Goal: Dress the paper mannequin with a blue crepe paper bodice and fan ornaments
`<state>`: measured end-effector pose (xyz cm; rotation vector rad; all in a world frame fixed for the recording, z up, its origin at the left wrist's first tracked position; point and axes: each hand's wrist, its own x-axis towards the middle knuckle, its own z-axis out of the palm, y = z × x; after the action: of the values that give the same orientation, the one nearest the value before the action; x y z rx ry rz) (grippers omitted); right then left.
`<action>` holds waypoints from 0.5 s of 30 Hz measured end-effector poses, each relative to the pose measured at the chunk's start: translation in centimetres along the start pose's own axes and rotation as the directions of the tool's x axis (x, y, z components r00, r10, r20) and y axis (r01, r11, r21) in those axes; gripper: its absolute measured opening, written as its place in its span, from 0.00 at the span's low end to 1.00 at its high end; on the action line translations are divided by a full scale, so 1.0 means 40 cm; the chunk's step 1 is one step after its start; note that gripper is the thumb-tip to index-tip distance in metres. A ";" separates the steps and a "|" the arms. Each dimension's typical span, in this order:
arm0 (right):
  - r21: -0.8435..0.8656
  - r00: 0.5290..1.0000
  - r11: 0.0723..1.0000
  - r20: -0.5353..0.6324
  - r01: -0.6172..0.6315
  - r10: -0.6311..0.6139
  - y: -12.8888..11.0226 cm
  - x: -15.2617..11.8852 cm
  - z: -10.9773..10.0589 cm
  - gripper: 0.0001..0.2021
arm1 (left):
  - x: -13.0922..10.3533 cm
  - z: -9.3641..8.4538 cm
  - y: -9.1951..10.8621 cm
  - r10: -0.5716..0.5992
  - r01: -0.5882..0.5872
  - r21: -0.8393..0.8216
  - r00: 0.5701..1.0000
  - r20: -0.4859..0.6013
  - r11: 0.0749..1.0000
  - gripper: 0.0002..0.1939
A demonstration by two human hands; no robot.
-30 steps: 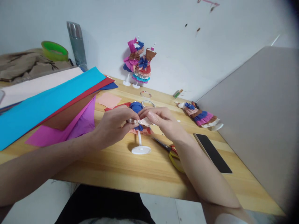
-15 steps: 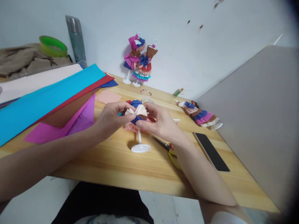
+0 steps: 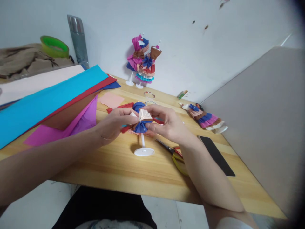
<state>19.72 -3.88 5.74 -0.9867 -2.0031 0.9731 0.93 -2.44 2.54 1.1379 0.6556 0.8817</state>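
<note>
Between my two hands is a small pleated paper piece (image 3: 143, 121) in cream, brown and blue. My left hand (image 3: 119, 123) pinches its left side between thumb and fingers. On its right edge, the thumb and fingers of my right hand (image 3: 164, 122) are closed too. Right behind and below the piece stands a small white stand (image 3: 144, 152) with a round base; what it carries is mostly hidden by my hands, with blue and pink paper showing around them.
Scissors (image 3: 175, 156) lie near my right forearm, left of a black phone (image 3: 216, 156). Long crepe paper sheets (image 3: 59, 92) cover the left side. Two dressed forms (image 3: 145, 63) stand by the wall; another (image 3: 205, 119) lies right. A bottle (image 3: 78, 41) stands back left.
The pleated piece has been turned and spread, so more of its blue part faces me. Both hands have shifted slightly around it. More red paper shows behind my left hand.
</note>
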 end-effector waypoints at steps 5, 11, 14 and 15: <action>-0.072 0.999 0.997 0.040 0.031 -0.029 0.000 -0.005 -0.011 0.17 | -0.005 0.006 0.009 -0.004 0.005 0.079 1.000 -0.014 0.997 0.08; -0.183 0.996 0.979 0.013 0.091 -0.090 0.000 -0.016 -0.023 0.21 | -0.004 0.010 0.011 0.036 -0.031 0.153 0.999 -0.030 0.988 0.11; -0.230 0.996 0.969 0.020 0.087 -0.085 -0.005 -0.013 -0.019 0.17 | -0.004 0.009 0.009 0.031 -0.024 0.156 0.999 -0.039 0.987 0.11; -0.242 0.996 0.966 0.026 0.085 -0.082 -0.007 -0.012 -0.017 0.16 | -0.005 0.009 0.009 0.025 -0.018 0.150 0.999 -0.042 0.988 0.11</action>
<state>20.42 -4.19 6.20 -1.0158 -2.1962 0.7029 1.03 -2.73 2.99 1.2648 0.7572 0.8895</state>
